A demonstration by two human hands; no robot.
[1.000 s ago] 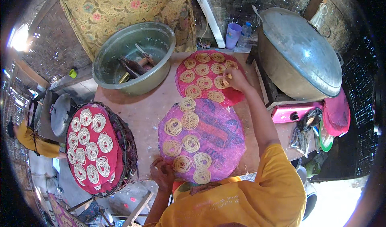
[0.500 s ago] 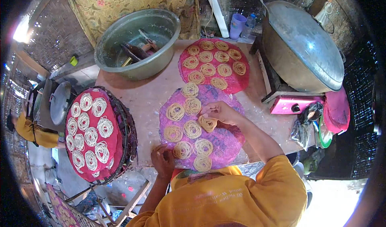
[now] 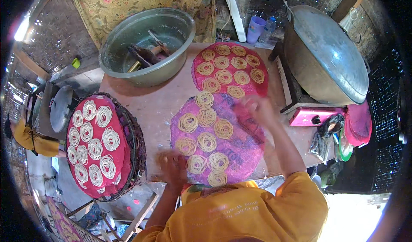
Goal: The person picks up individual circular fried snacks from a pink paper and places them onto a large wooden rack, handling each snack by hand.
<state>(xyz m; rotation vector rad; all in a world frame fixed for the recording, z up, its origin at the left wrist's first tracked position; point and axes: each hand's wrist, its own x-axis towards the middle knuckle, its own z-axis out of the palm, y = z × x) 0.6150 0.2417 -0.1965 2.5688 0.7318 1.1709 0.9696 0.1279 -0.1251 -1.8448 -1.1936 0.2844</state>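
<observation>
Two hands: both blurred; left hand (image 3: 174, 167) at the near left rim of the purple mat (image 3: 244, 150), right hand (image 3: 256, 109) over its far right part.
Left fingers: spread low by the mat's edge, just left of the nearest noodle coils (image 3: 197, 164); whether they touch mat or coil I cannot tell.
Right fingers: curled together, but too blurred to tell if they hold anything; the closest coil lies just to their left.
Purple mat: round, woven, on the brown table (image 3: 159, 102) straight ahead of the person's yellow shirt (image 3: 240, 214).
Coils on purple mat: nine golden ones, all on its left half; the right half is bare.
Left tray (image 3: 128, 126): round dark basket with a red liner, beside the table; about thirteen pale white coils on it.
Red mat (image 3: 231, 68): farther back, touching the purple one's far edge; nine golden coils.
Metal basin (image 3: 148, 45): far left on the table, with utensils inside.
Covered wok (image 3: 328, 53): far right, domed grey lid, above a pink stove (image 3: 315, 115).
Purple cup (image 3: 256, 29): one, behind the red mat, a clear bottle just beside it.
</observation>
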